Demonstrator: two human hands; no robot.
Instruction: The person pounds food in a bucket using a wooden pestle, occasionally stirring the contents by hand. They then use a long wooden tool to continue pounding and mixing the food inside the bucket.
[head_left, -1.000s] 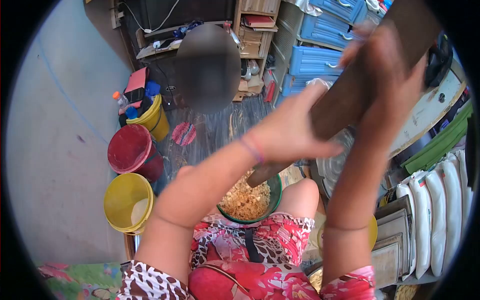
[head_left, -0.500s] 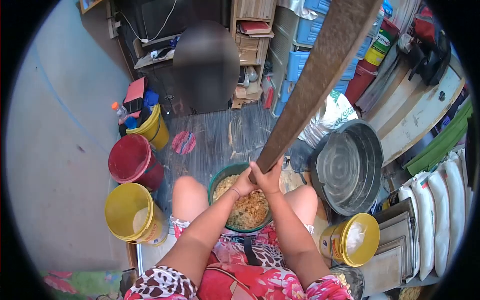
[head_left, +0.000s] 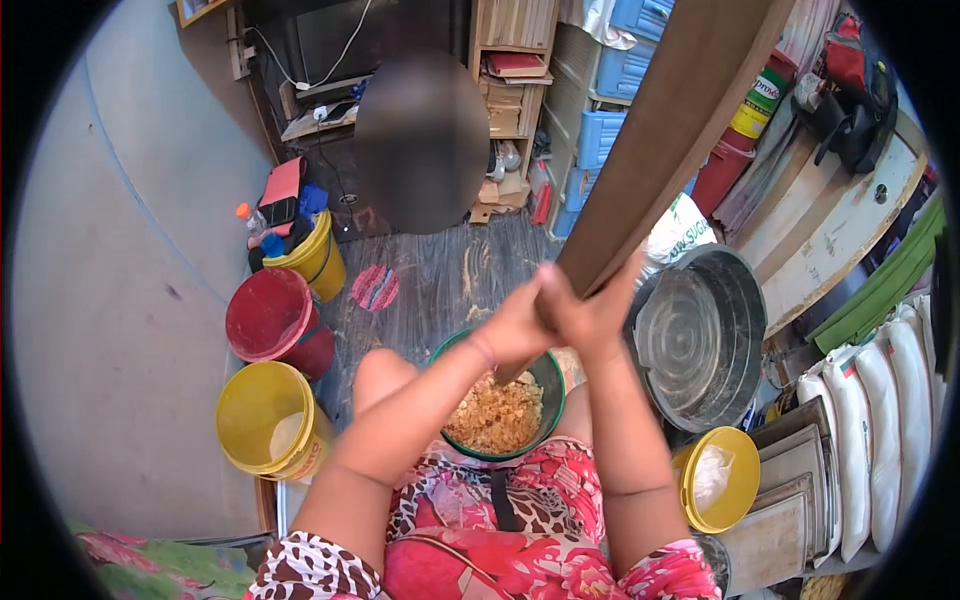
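The left hand (head_left: 515,322) and right hand (head_left: 598,315) both grip a long, squared, brown wooden beam (head_left: 660,145); its narrow lower end seems to touch the crumbly golden-brown mixture (head_left: 495,418) inside a round green tub (head_left: 550,380).

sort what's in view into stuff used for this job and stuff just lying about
In use: wooden beam, gripped by left hand and right hand; green tub; crumbly mixture.

Apparently just lying about: red bucket; black basin; pink mat; white sacks.
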